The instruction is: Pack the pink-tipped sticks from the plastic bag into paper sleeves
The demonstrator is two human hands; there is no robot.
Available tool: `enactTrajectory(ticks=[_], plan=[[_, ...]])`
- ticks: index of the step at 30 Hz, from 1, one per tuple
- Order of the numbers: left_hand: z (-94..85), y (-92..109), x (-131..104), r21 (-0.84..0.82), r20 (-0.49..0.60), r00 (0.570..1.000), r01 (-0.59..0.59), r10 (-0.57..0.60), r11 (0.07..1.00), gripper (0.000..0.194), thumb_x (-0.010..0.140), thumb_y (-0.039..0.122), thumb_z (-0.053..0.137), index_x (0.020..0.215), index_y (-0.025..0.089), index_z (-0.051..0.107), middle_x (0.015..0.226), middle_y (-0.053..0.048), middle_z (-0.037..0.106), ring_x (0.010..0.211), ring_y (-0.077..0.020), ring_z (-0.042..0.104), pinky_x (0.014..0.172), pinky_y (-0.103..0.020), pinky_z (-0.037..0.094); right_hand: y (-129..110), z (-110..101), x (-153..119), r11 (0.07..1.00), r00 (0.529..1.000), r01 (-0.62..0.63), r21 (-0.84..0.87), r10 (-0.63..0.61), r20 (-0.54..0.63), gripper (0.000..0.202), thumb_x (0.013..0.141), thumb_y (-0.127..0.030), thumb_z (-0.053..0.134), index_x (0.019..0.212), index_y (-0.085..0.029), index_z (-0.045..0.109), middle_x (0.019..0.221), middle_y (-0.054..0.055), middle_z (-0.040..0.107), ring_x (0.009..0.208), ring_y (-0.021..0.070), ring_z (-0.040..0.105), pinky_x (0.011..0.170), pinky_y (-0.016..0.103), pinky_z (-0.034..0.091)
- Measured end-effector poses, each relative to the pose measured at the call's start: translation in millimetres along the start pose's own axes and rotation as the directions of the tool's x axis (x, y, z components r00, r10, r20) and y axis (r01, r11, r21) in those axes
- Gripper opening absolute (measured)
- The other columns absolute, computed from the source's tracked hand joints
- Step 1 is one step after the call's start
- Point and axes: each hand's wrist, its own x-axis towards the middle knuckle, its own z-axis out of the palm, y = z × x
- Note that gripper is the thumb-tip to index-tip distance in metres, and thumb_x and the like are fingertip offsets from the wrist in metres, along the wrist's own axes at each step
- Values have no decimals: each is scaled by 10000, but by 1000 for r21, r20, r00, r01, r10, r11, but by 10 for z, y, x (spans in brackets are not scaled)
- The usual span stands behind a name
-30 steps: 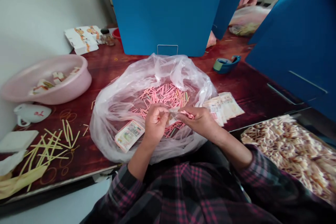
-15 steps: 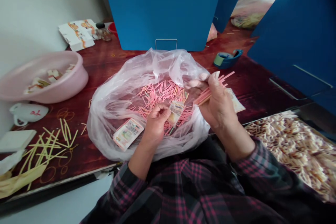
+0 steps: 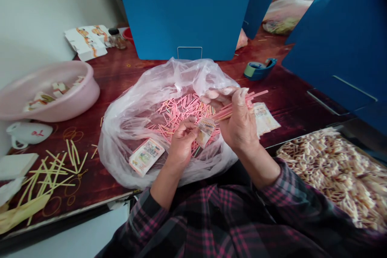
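Observation:
My left hand (image 3: 181,143) pinches a small printed paper packet (image 3: 205,131) above the plastic bag. In my right hand (image 3: 237,123) lies a bundle of thin pink sticks (image 3: 225,112), held under the thumb with the fingers stretched to the left. The lower ends of the sticks are at the packet's top edge; whether any are inside it I cannot tell. Below both hands, the open clear bag (image 3: 116,129) holds a heap of loose pink sticks (image 3: 184,107). A printed packet stack (image 3: 147,156) rests on the bag's near left side. Another printed packet (image 3: 264,119) lies beyond my right wrist.
At left are a pink basin (image 3: 75,100) with packets, a white mug (image 3: 28,134) and scattered pale yellow sticks (image 3: 51,173). Blue panels (image 3: 193,8) stand behind. A tape dispenser (image 3: 258,69) sits at back right. Many pale bundled pieces (image 3: 329,169) fill the right front.
My right hand has moved left and slightly down, bringing the pink sticks to the packet in my left hand. The packet beyond my right wrist shows more. The view has shifted slightly.

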Motion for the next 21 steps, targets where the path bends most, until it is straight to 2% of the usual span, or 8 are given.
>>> enactTrajectory(ticks=[5,8,17,21], plan=[[43,35,-12,-65,6,999,45,-45,997,315,725,385,983,771,225,716,1199,-54,724,1224,-250,661,1057,-393,547,45,1,-69,996,1000,-8,93,5,31,404,1017,-715,628,1010,-316,688,1060,53,830,1269,282,772,1051,469,670],[64,67,-30,-101,18,996,89,-87,991,295,712,364,994,782,224,743,1213,-46,724,1174,-230,659,1011,-358,533,103,8,-131,993,997,-33,110,25,74,372,1026,-693,636,1008,-327,704,1014,40,840,1160,275,809,1026,483,685],[89,46,-36,-72,1,999,38,-38,997,260,717,322,979,769,228,744,1170,-51,715,1224,-247,639,1052,-380,523,123,-38,-139,1000,998,-9,17,8,56,441,1078,-696,532,1067,-289,700,1002,48,840,1181,256,810,1040,453,675],[88,40,-29,-133,-22,996,85,-88,987,283,732,338,977,765,217,724,1157,-31,703,1066,-191,658,935,-316,549,164,-15,-195,998,999,5,-65,-3,33,427,1092,-674,509,1057,-293,698,996,50,836,1168,250,811,1042,457,670]])
